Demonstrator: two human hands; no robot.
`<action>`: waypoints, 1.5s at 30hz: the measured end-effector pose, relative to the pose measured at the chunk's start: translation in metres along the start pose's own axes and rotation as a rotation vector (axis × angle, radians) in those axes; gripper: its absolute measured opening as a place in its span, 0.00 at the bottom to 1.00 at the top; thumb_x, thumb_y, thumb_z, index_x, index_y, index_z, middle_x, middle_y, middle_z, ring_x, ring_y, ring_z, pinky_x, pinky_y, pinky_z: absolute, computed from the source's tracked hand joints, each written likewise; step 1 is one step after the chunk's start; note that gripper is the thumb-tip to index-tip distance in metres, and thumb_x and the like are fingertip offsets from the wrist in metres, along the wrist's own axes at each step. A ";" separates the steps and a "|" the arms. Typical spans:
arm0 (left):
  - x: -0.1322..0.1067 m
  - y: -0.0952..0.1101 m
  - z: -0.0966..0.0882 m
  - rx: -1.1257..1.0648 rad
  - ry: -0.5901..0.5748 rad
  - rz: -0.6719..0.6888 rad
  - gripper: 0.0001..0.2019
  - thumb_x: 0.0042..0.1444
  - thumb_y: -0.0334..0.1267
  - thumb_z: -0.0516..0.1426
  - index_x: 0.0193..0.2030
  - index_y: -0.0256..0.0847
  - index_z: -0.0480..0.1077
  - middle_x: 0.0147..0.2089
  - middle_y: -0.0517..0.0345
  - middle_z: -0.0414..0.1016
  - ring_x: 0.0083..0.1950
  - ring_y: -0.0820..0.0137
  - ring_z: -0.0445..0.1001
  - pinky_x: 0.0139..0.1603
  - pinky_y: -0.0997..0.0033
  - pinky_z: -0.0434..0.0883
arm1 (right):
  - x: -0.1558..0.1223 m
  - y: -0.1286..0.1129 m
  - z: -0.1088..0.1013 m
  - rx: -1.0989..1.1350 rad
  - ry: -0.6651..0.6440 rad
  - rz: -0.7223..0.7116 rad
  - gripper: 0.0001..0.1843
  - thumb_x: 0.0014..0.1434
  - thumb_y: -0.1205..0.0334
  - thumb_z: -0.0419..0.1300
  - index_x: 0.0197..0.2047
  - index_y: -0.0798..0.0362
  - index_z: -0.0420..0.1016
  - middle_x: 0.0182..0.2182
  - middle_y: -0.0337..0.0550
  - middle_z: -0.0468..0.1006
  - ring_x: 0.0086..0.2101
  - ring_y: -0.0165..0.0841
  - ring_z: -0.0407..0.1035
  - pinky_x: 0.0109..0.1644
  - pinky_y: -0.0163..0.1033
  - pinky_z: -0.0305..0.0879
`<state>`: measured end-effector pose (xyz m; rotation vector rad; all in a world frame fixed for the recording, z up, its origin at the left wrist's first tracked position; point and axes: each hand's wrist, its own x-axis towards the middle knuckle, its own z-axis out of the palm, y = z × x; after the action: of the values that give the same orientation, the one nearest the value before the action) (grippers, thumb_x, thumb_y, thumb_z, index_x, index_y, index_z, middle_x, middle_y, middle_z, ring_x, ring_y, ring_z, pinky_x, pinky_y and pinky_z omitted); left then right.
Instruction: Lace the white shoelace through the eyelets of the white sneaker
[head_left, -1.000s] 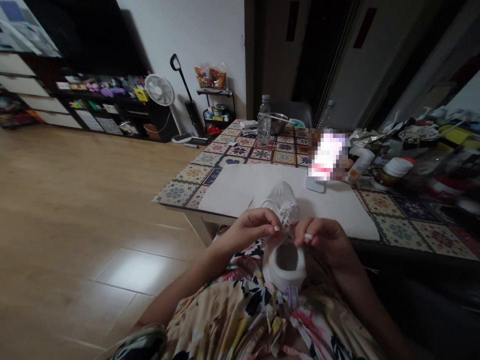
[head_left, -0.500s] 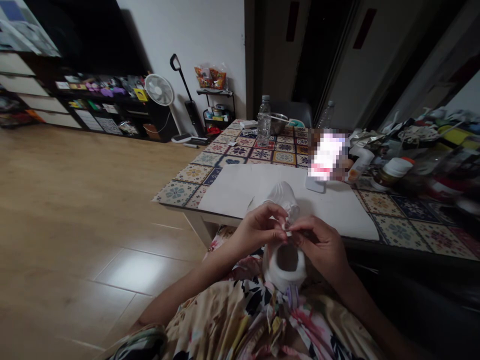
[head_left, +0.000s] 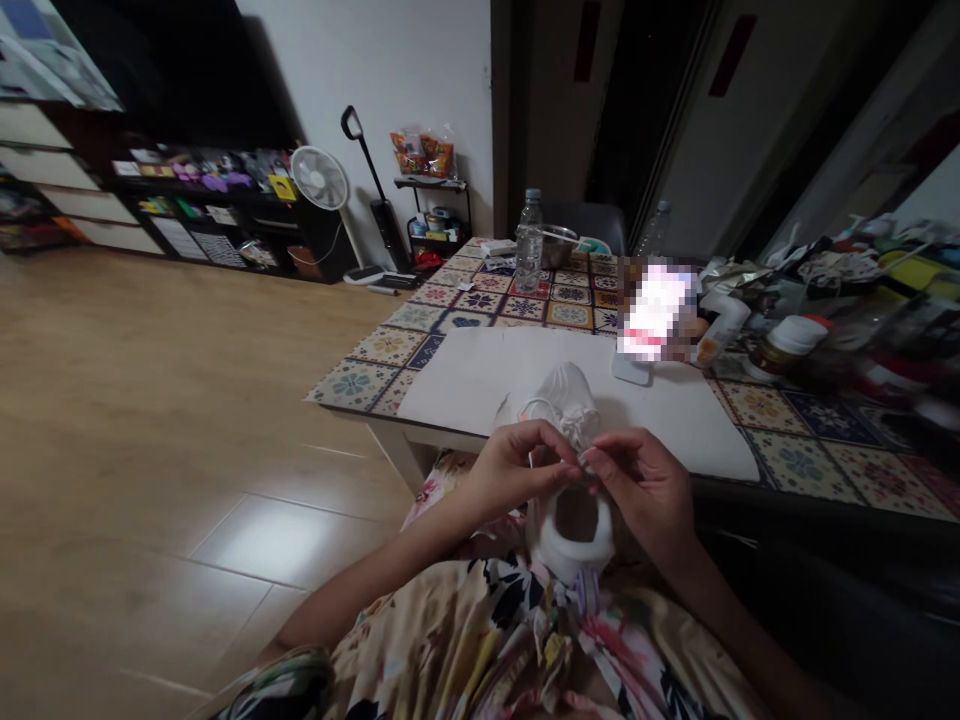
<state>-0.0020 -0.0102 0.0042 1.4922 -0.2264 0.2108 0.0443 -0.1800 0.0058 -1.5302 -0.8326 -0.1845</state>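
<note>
A white shoe (head_left: 571, 400) rests with its toe on the table edge and its heel opening over my lap. My left hand (head_left: 516, 470) pinches the white lace (head_left: 579, 440) above the tongue. My right hand (head_left: 646, 488) meets it from the right, fingertips closed on the same lace, the two hands touching over the shoe's opening. A white sheet (head_left: 487, 372) lies on the table under the shoe's toe.
The table (head_left: 390, 345) has a patterned tile cover, with a clear water bottle (head_left: 529, 240) and a metal bowl (head_left: 556, 243) at the far end. Jars, bottles and clutter crowd its right side (head_left: 787, 340). Wooden floor (head_left: 150, 400) stretches left; a fan (head_left: 319, 180) stands by the wall.
My hands, apart a second ago, came together over the shoe's opening and now pinch the lace between them. The shoe has stayed in place.
</note>
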 end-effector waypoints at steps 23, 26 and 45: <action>0.004 0.008 0.001 -0.179 0.067 -0.178 0.15 0.38 0.44 0.72 0.28 0.35 0.78 0.27 0.57 0.77 0.29 0.74 0.72 0.35 0.73 0.69 | 0.010 -0.005 -0.010 -0.550 -0.174 -0.516 0.06 0.63 0.70 0.59 0.41 0.50 0.70 0.36 0.42 0.77 0.39 0.36 0.70 0.45 0.43 0.63; 0.005 0.010 -0.001 -0.160 0.048 -0.191 0.14 0.39 0.43 0.71 0.28 0.35 0.79 0.26 0.58 0.77 0.29 0.74 0.71 0.36 0.73 0.69 | 0.009 -0.006 -0.012 -0.639 -0.188 -0.664 0.08 0.64 0.73 0.58 0.44 0.51 0.72 0.38 0.44 0.79 0.41 0.35 0.70 0.47 0.43 0.63; 0.028 -0.017 -0.008 0.049 0.232 0.057 0.17 0.47 0.41 0.67 0.36 0.40 0.62 0.24 0.65 0.69 0.24 0.76 0.64 0.27 0.77 0.59 | 0.016 -0.017 -0.017 -0.217 -0.508 -0.451 0.08 0.65 0.63 0.60 0.32 0.50 0.73 0.29 0.37 0.79 0.35 0.35 0.70 0.45 0.47 0.59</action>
<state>0.0294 -0.0038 -0.0049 1.4970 -0.0777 0.4345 0.0518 -0.1913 0.0309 -1.5947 -1.6061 -0.2228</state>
